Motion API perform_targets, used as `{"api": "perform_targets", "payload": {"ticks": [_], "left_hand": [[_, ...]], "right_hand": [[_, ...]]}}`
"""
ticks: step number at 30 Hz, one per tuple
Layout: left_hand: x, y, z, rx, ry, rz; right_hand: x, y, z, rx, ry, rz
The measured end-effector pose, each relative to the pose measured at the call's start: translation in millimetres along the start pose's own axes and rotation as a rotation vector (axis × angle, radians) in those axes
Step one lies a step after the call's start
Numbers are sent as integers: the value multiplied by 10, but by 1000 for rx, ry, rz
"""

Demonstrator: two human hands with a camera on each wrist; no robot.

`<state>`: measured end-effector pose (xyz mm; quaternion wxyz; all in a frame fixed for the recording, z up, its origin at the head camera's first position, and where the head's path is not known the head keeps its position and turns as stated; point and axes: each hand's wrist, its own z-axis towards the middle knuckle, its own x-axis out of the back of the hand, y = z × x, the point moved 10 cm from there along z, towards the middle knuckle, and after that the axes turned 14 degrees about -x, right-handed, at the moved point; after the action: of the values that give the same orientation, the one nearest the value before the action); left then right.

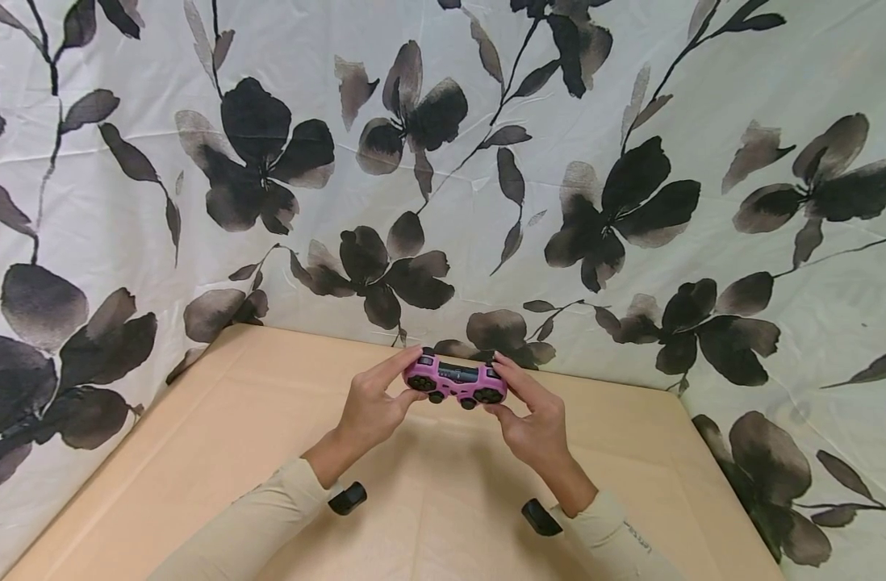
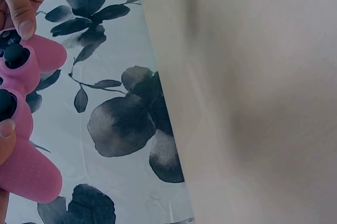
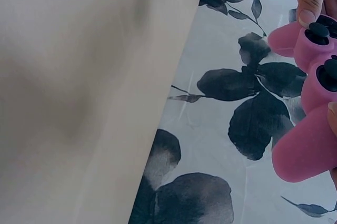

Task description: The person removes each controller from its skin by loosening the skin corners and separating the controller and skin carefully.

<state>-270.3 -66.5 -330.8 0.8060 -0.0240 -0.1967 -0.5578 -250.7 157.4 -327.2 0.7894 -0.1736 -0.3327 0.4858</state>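
Note:
A pink game controller (image 1: pixel 454 390) with black thumbsticks, buttons and a dark touchpad is held up over the far part of the table, between both hands. My left hand (image 1: pixel 371 410) grips its left end, thumb near the left buttons and index finger along the top edge. At the right end, my right hand (image 1: pixel 536 425) pinches it between thumb and fingers. The left wrist view shows the pink grip (image 2: pixel 34 174), with fine dots on it, and a thumb beside a stick. Both rounded grips of the controller (image 3: pixel 305 148) appear in the right wrist view.
Beneath the hands lies a table (image 1: pixel 254 420) with a tan covering, its far edge meeting a white cloth (image 1: pixel 486 234) printed with dark flowers. Black wrist devices (image 1: pixel 347 498) sit at both cuffs. Soft shadows of the arms fall on the table.

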Motion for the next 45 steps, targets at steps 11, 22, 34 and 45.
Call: {"api": "perform_targets", "payload": {"ticks": [11,22,34,45], "left_hand": [[19,29,27,-31,9,24],[30,57,35,-68,27,43],[37,90,65,-79,3,69],[37,143,102,-150,7,94]], "right_hand": [[26,-92,-4,81,38,-65],[45,-152,-17,132,83,-105],[49,-249,-30,204,114,-157],[63,-305,-64,295,135,-173]]}}
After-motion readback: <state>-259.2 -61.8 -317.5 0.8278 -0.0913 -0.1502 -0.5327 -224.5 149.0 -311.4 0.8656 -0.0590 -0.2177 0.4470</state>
